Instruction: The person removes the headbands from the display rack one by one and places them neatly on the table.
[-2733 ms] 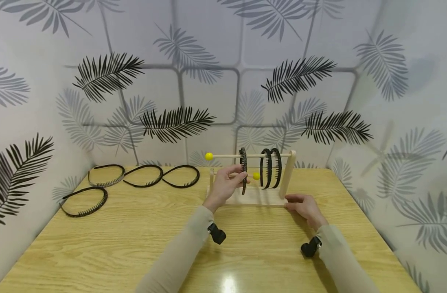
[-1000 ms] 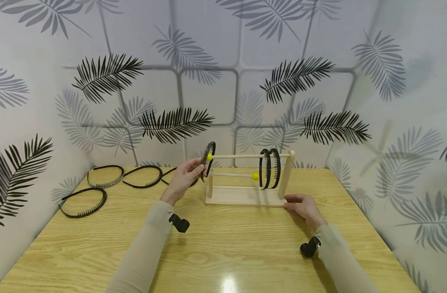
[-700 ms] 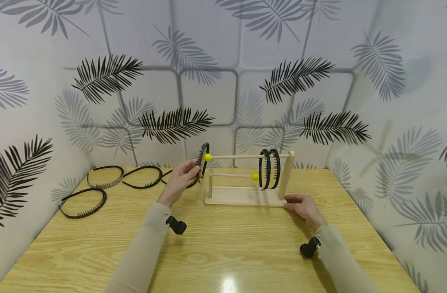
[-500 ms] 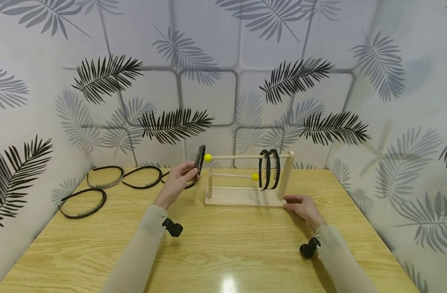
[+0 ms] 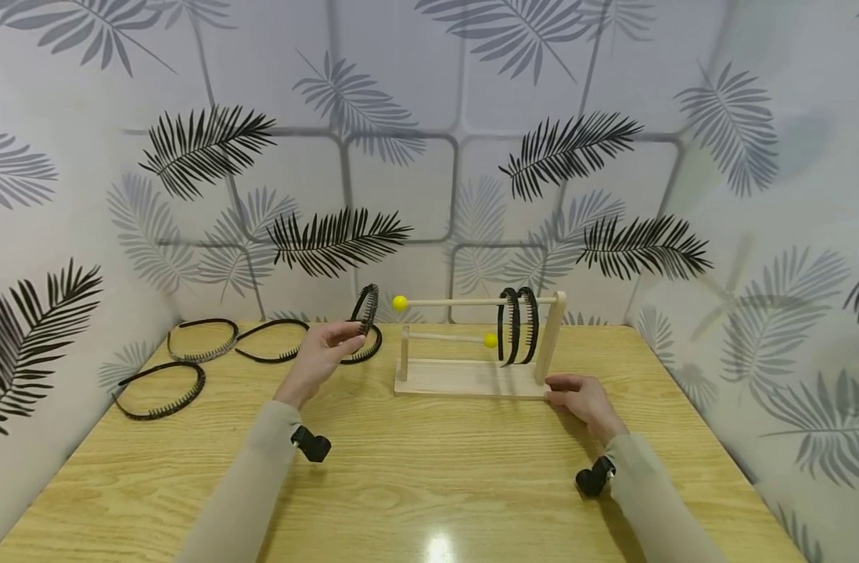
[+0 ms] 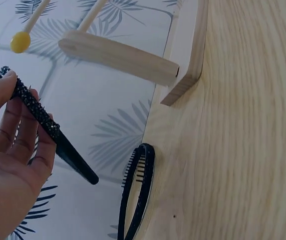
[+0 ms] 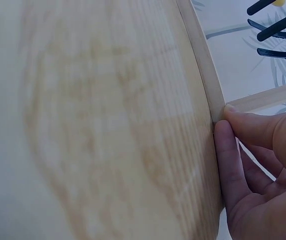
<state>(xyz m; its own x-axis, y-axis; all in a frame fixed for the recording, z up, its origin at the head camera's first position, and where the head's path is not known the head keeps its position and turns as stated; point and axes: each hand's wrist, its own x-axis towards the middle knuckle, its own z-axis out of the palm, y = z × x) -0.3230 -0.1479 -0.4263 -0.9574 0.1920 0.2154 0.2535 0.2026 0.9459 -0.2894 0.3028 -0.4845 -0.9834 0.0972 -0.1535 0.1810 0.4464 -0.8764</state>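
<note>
My left hand (image 5: 318, 358) pinches a black toothed headband (image 5: 371, 303) between thumb and fingers, left of the stand and raised above the table. In the left wrist view, the held headband (image 6: 38, 111) shows a studded, glittery outer face and a smooth tapering end. Beyond the right side of the wooden stand (image 5: 468, 378), my right hand (image 5: 586, 403) grips the end of its base with thumb and fingers, at the foot of the tall post. Two black headbands (image 5: 515, 324) hang on the stand's upper rod (image 5: 458, 301), near that post.
Several black headbands lie on the table (image 5: 429, 469) at left, including a front one (image 5: 163, 391) and one (image 5: 362, 358) partly behind the left hand. Yellow balls cap the upper rod (image 5: 400, 303) and lower rod (image 5: 490, 340). Patterned walls surround the table.
My left hand has slid a headband leftward along the upper rod, off past its yellow ball, and carried it farther left and slightly down. The right hand has stayed at the base.
</note>
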